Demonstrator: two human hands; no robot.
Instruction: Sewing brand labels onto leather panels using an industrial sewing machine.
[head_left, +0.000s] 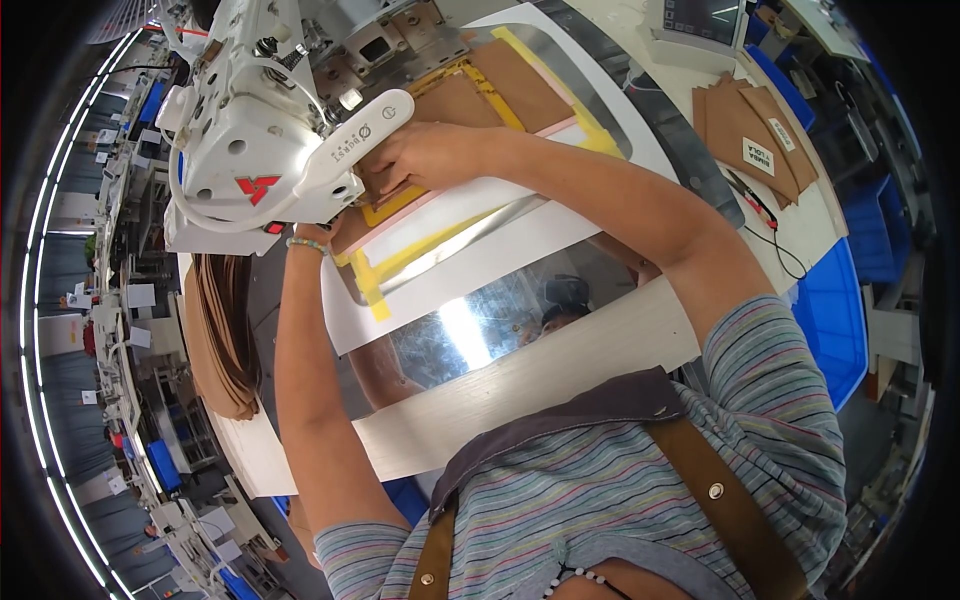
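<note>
My right hand reaches under the white lamp bar of the sewing machine, its fingers bent together over the brown piece and yellow-taped frame near the needle area; what they hold is hidden. My left hand is at the template's left edge below the machine head, mostly hidden behind it. The template is a white sheet with a metal frame, yellow tape, pink strips and brown panels.
Brown pieces with labels and red-handled snips lie at right, below a screen. Blue bins stand beside the table. Long brown strips hang at left. A reflective plate and pale board lie before me.
</note>
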